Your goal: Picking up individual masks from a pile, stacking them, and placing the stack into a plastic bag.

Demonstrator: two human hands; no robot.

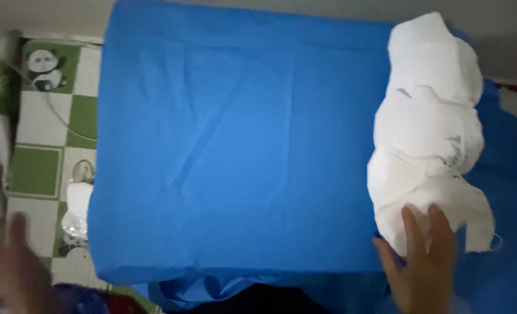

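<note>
From my remote seat, the largest thing I see is the blue cloth [235, 151], spread nearly flat over a raised surface and filling most of the view, with soft creases running through its middle and its near edge folding down over something dark. Next in size is the white garment [427, 128], a crumpled heap lying on the right part of the blue cloth, stretching from the far edge down almost to the near one, with a bit of dark print showing on one fold. I judge it light and limp, thin fabric that will sag and slide on the smooth blue cloth rather than hold any shape, so a loose outer edge or corner looks to me the best place to take hold. My right hand [418, 261] rests on the near end of that heap, fingers spread flat and open on the fabric, pressing rather than pinching. My left hand [14, 267] is off at the lower left, well apart from both cloths, blurred, open-palmed and holding nothing. Beyond the blue cloth on the left lies a green and white checked mat [37, 128] with a panda picture, a thin pale cord [58, 113] curling across it, and a small crinkled clear wrapper [77, 218] just beside the cloth's edge.
</note>
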